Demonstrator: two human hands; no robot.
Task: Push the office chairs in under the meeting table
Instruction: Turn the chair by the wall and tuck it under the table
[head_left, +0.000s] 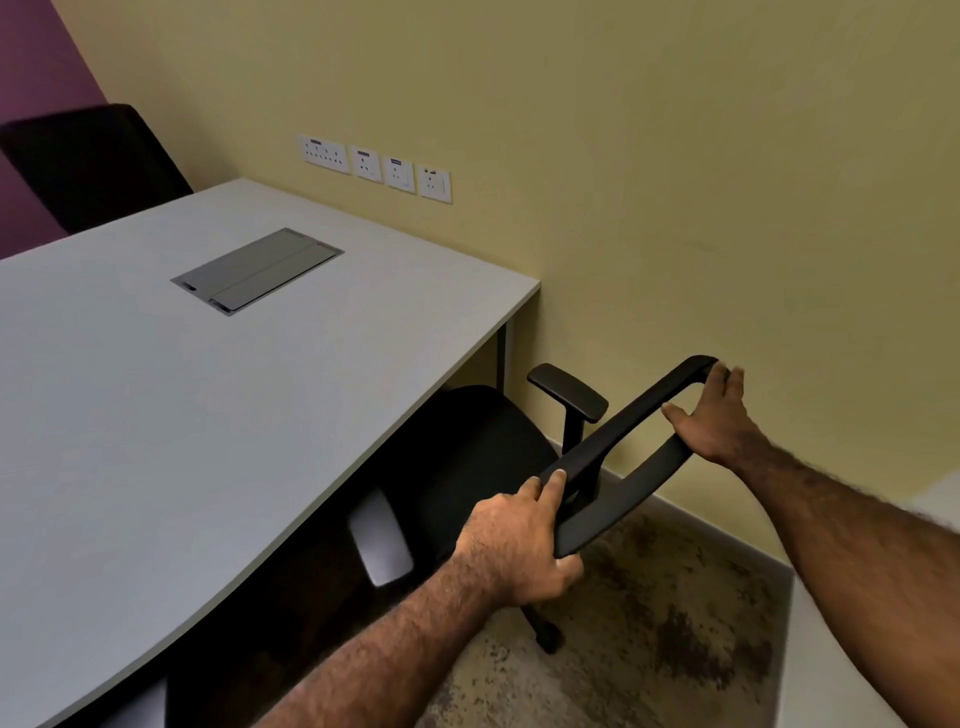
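A black office chair (483, 447) stands at the right side of the pale grey meeting table (156, 415), its seat partly beneath the tabletop edge. My left hand (514, 540) grips the near end of the chair's backrest top (623, 431). My right hand (717, 415) holds the far end of that backrest, fingers wrapped over the top bar. One armrest (569, 389) shows beyond the seat, and another, lighter armrest (382, 540) sits under the table edge. A second dark chair (88, 161) stands at the table's far left side.
A yellow wall (675, 182) runs close behind the chair, with several white sockets (374, 166) above the table. A grey cable hatch (257, 270) is set into the tabletop. Mottled brown carpet (649, 623) covers the floor. A chair caster (548, 636) rests on it.
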